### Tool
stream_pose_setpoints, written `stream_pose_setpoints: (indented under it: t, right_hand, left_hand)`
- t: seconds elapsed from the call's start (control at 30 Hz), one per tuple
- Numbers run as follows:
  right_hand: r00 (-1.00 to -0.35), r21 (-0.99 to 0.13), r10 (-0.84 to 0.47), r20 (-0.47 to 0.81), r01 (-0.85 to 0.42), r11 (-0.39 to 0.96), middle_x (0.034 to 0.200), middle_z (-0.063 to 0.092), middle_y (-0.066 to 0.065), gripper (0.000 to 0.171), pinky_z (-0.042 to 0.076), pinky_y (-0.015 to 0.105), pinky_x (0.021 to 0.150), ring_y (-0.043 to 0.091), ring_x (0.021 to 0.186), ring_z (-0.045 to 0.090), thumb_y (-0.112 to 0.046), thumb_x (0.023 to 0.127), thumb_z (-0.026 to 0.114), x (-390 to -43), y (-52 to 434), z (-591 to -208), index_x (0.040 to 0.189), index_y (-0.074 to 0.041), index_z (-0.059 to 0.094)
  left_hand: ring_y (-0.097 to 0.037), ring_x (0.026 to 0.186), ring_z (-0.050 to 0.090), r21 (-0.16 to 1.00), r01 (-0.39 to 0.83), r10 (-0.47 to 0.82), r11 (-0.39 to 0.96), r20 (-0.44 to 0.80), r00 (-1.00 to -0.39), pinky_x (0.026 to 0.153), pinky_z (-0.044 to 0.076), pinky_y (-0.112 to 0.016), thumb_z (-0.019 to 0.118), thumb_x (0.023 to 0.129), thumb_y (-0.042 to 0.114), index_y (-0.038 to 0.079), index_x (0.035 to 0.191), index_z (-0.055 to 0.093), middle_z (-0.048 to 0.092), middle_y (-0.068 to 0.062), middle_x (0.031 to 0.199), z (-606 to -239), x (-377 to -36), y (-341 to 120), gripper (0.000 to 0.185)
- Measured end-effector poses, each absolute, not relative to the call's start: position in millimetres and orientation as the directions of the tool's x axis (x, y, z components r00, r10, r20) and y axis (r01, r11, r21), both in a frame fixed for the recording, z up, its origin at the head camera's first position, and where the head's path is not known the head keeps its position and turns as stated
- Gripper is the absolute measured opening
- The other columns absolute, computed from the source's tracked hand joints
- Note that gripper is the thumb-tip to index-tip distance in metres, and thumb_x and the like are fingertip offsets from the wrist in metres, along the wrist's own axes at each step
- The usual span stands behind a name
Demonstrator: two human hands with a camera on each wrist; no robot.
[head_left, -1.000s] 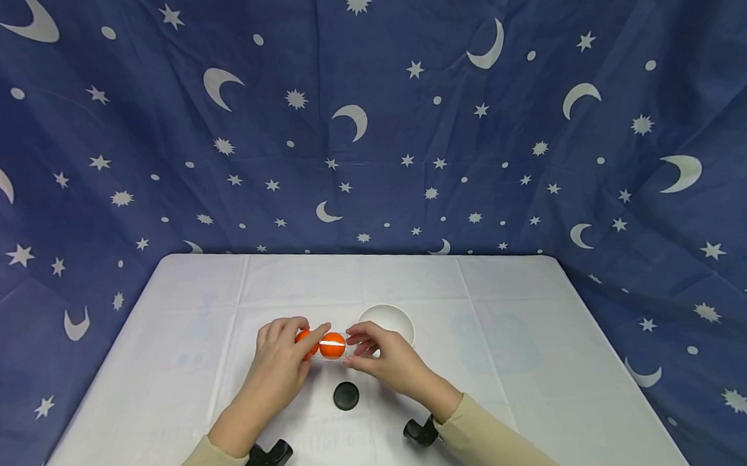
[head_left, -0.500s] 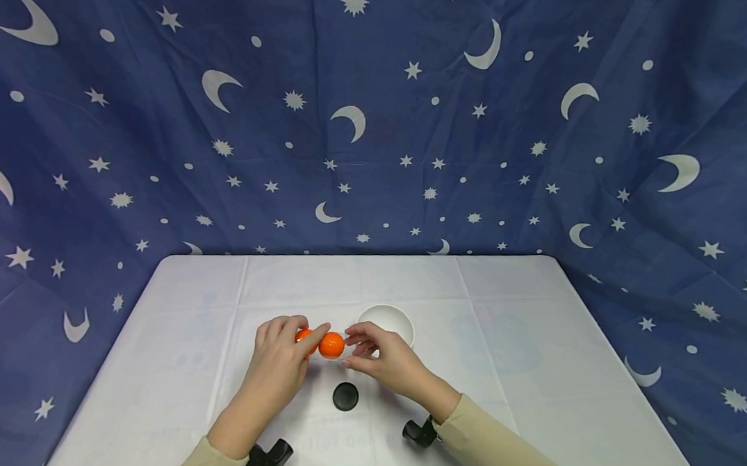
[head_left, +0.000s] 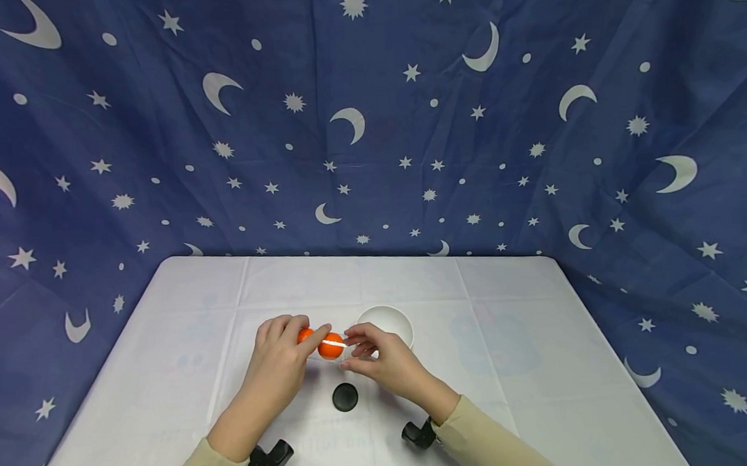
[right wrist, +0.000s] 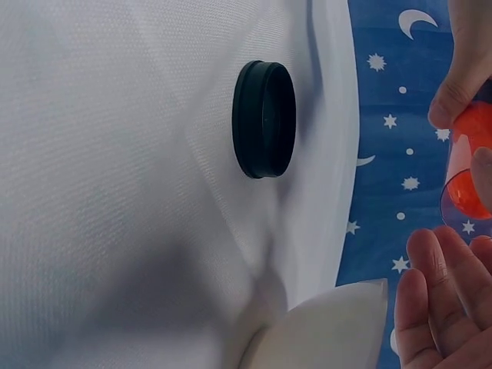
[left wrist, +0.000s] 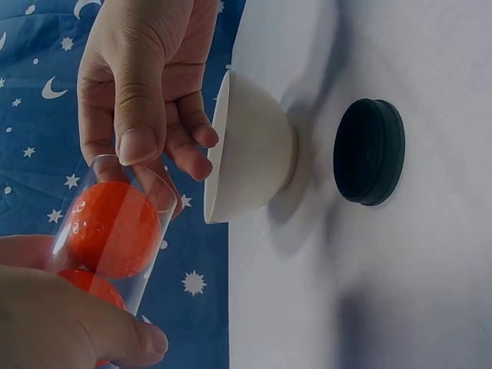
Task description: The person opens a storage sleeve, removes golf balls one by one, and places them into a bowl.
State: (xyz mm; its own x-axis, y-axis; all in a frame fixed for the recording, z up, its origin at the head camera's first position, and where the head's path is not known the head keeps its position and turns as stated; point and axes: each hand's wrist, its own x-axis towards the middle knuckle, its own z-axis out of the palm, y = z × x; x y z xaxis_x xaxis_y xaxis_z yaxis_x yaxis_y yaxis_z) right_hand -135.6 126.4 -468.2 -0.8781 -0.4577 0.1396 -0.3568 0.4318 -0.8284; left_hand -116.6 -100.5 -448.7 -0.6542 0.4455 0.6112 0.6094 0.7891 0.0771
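Tight between the left hand (head_left: 276, 369) and right hand (head_left: 392, 363), roomy to their outer sides.
The clear tube (left wrist: 135, 286), with its orange balls (left wrist: 115, 231), fills most of the gap between the hands; the white bowl (head_left: 388, 317) stands just beyond the right hand. Toward the person, the black cap (head_left: 345, 397) interrupts the lane between the wrists, and the dark wrist mounts (head_left: 271, 458) jut into it. Open surface (head_left: 515, 317) runs wide outside both hands, and beyond the left to the curtain (head_left: 370, 157).

The head camera is looking forward and down over the desk (head_left: 528, 323); both wrist cameras, nearer, sideways-turned, are sharing the clear tube (left wrist: 134, 286).
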Motion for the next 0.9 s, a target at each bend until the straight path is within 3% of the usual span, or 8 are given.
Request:
stream_pose_setpoints:
  t: [0.43,0.7,0.9]
  right_hand:
    - [-0.881,-0.855,-0.442,0.172,-0.356,0.377,0.107,0.067,-0.008,0.054,0.054,0.035,0.078,0.008,0.086,0.064,-0.033,0.081,0.078,-135.0,125.8,-467.8,0.127,-0.013,0.059]
    - [-0.886,-0.836,-0.423,0.19,-0.372,0.403,0.101,0.067,-0.01,0.051,0.052,0.027,0.072,0.007,0.08,0.061,-0.036,0.08,0.077,-134.1,127.8,-466.6,0.124,-0.017,0.061]
    - [-0.887,-0.821,-0.418,0.196,-0.381,0.424,0.102,0.066,-0.014,0.05,0.051,0.027,0.073,0.006,0.082,0.06,-0.038,0.08,0.077,-134.5,128.9,-464.7,0.124,-0.02,0.061]
  left_hand:
    - [-0.038,0.099,0.051,0.053,0.591,0.449,0.805,0.595,-0.666,0.087,0.038,-0.054,0.079,0.067,-0.007,0.014,0.119,0.069,0.058,-0.015,0.105,-442.7,-115.2,-100.5,0.057]
    - [-0.038,0.098,0.053,0.065,0.582,0.434,0.81,0.601,-0.671,0.086,0.039,-0.054,0.077,0.069,-0.005,0.014,0.114,0.07,0.059,-0.013,0.103,-443.1,-116.1,-100.1,0.049]
    - [-0.038,0.099,0.053,0.116,0.577,0.414,0.809,0.584,-0.699,0.088,0.038,-0.055,0.08,0.067,-0.003,0.016,0.115,0.07,0.059,-0.012,0.105,-444.3,-116.0,-100.5,0.052]
